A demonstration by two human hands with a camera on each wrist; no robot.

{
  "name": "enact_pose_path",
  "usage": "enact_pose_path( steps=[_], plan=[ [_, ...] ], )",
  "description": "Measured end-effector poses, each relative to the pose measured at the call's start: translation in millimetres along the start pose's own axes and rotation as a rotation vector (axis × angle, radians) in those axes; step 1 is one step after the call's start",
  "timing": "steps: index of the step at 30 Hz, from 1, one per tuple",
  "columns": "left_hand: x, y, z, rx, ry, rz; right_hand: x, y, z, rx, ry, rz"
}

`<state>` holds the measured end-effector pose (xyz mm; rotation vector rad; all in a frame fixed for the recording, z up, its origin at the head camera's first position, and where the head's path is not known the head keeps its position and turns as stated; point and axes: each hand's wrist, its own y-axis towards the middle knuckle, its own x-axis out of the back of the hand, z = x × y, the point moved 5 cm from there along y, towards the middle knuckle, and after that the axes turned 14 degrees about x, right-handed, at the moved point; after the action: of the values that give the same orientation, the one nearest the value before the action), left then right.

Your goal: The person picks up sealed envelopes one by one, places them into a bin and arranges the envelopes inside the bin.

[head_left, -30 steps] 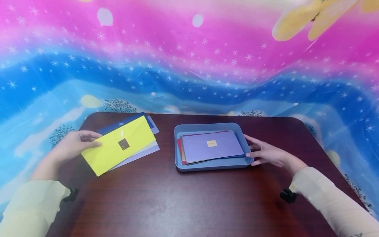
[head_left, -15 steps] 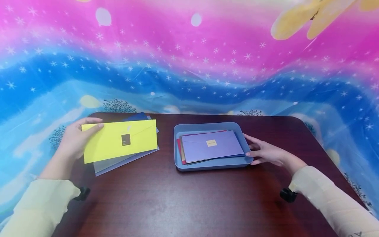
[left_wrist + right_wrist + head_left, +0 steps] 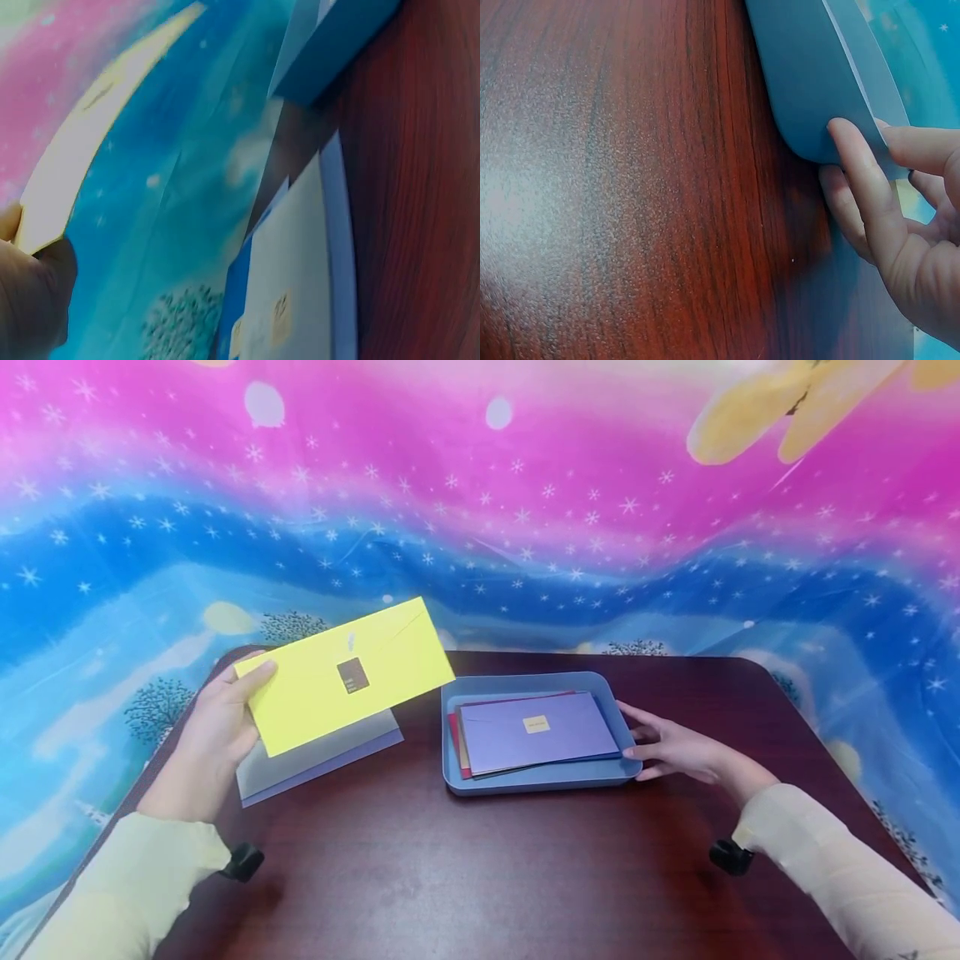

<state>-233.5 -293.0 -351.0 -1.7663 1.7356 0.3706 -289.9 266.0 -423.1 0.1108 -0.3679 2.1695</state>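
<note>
My left hand [image 3: 225, 710] pinches a yellow envelope [image 3: 315, 702] by its left end, thumb on the front face. Raised and tilted, the envelope [image 3: 75, 142] bears a dark square label and its right corner overlaps the tray's edge in the head view. Below it lie a grey envelope [image 3: 322, 745] and a lilac one [image 3: 330, 768], with a dark blue envelope [image 3: 238, 289] showing in the left wrist view. At the right, my right hand [image 3: 678, 750] holds the corner of a blue-grey tray [image 3: 540, 783], fingers spread around its wall. A purple envelope [image 3: 495, 735] tops the stack inside.
The dark red-brown wooden table [image 3: 465, 877] carries the tray and the left pile. Red and tan envelope edges [image 3: 463, 747] stick out beneath the purple one. A pink and blue printed cloth [image 3: 465, 527] hangs behind the table.
My left hand has lifted the yellow envelope off the left pile and carried it up and rightward, tilting it. The right hand and tray have stayed in place.
</note>
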Motion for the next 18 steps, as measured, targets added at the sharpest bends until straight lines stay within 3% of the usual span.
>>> enact_pose_path(
  steps=[10,18],
  plan=[
    [-25.7,3.5,28.7,0.125,-0.066,-0.110,-0.2,-1.3,-1.1,-0.006,0.003,-0.002],
    [-51.7,14.1,51.1,0.243,-0.026,-0.098,0.7,-0.4,-1.3,0.004,0.011,0.008]
  ],
)
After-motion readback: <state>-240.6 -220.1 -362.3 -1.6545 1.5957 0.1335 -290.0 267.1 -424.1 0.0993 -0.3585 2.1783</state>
